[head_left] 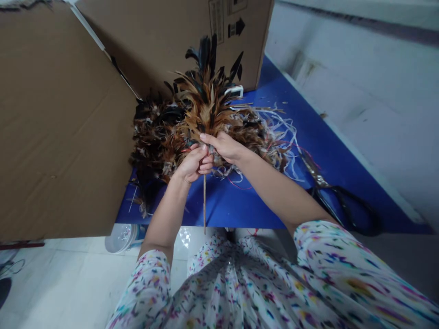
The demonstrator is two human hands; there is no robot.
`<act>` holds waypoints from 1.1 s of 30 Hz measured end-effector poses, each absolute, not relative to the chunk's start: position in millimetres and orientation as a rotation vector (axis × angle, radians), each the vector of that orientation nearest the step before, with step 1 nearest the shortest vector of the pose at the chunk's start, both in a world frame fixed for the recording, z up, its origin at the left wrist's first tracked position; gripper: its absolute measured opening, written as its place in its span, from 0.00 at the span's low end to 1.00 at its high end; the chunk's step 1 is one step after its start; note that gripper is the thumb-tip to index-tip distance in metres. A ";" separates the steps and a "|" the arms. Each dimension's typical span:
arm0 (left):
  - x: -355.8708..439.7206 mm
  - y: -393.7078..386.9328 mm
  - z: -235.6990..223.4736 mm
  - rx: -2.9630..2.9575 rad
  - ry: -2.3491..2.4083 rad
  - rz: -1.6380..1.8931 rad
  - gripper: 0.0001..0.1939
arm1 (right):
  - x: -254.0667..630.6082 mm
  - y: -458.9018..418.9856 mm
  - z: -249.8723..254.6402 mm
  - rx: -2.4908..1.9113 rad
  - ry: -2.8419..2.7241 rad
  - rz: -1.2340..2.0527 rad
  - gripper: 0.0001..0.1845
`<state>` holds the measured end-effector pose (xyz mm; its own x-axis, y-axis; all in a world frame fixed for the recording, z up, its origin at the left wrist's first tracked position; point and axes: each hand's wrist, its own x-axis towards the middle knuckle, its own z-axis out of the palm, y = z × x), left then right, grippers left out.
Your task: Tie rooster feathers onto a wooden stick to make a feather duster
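Observation:
My left hand is closed around a thin stick, whose lower end hangs down past the table's front edge. Brown and black feathers fan upward from the top of that stick as a feather duster. My right hand is at the base of the feathers, thumb stretched along them and fingers curled behind; its fingertips are partly hidden. A bit of red string shows by my left fingers. Heaps of loose brown and dark feathers lie behind and on both sides of my hands.
Large cardboard boxes stand at the left and back. Black-handled scissors lie on the blue table at right, near white strips. A small white device sits behind the feathers. A bucket is on the floor.

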<state>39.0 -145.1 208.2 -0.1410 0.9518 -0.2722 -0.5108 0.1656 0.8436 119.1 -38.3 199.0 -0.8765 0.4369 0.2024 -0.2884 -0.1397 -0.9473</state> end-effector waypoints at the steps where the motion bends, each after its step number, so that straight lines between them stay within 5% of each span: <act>1: 39.9 -145.4 208.6 0.553 1.080 1.395 0.15 | 118.9 -38.4 199.0 -0.163 -1.668 2.066 0.23; 7: 23.4 -154.3 217.6 0.537 1.056 1.562 0.15 | 117.6 -23.9 197.3 -0.299 -1.719 1.968 0.28; 11: -1.2 -161.1 220.9 0.429 0.996 1.738 0.14 | 117.0 -7.2 184.8 -0.616 -2.233 1.358 0.17; 14: -12.4 -162.7 216.3 0.373 0.981 1.820 0.14 | 117.2 -2.9 173.2 -0.677 -2.732 0.872 0.18; 19: -18.6 -164.9 205.1 0.325 0.950 1.866 0.16 | 117.6 -3.8 165.3 -0.638 -3.058 0.471 0.10; 28: -26.8 -177.6 205.9 0.327 0.930 2.037 0.15 | 131.1 21.6 175.5 -0.913 -2.651 0.560 0.05; 33: -27.7 -182.6 208.1 0.368 0.882 2.076 0.14 | 133.4 29.1 177.4 -0.871 -2.276 1.008 0.11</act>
